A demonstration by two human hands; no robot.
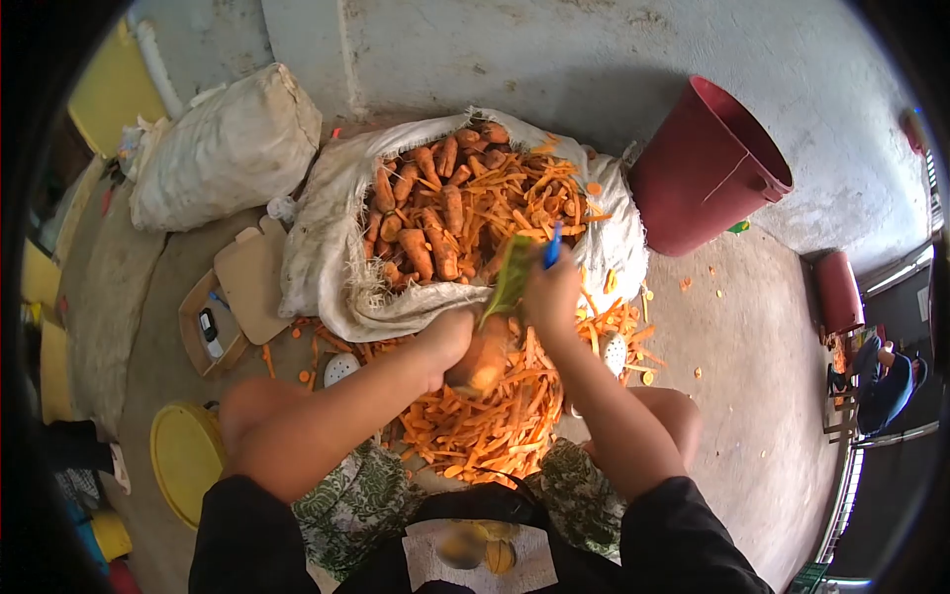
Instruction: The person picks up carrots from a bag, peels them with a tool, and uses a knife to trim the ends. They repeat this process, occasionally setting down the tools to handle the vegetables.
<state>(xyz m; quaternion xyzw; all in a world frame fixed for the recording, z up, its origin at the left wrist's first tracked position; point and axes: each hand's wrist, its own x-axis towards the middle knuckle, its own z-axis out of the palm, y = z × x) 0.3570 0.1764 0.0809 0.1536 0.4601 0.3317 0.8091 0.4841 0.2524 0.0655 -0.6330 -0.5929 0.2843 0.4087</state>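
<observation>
Left hand [447, 339] fingers clamp a carrot [482, 364], long axis pointing away toward the sack [327, 247]. Right hand [552, 294], just beyond its far end, fingers closed round a peeler [552, 245].

Both bare forearms reach forward and converge; left hand [450, 342] curls closed low, right hand [552, 292] clenched just above.

blue tool [552, 245] mostly hidden, apron print [482, 549] blurred

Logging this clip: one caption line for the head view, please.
The left hand grips a carrot while the right hand holds a blue-handled tool over orange peelings, beside an open sack of carrots.
</observation>
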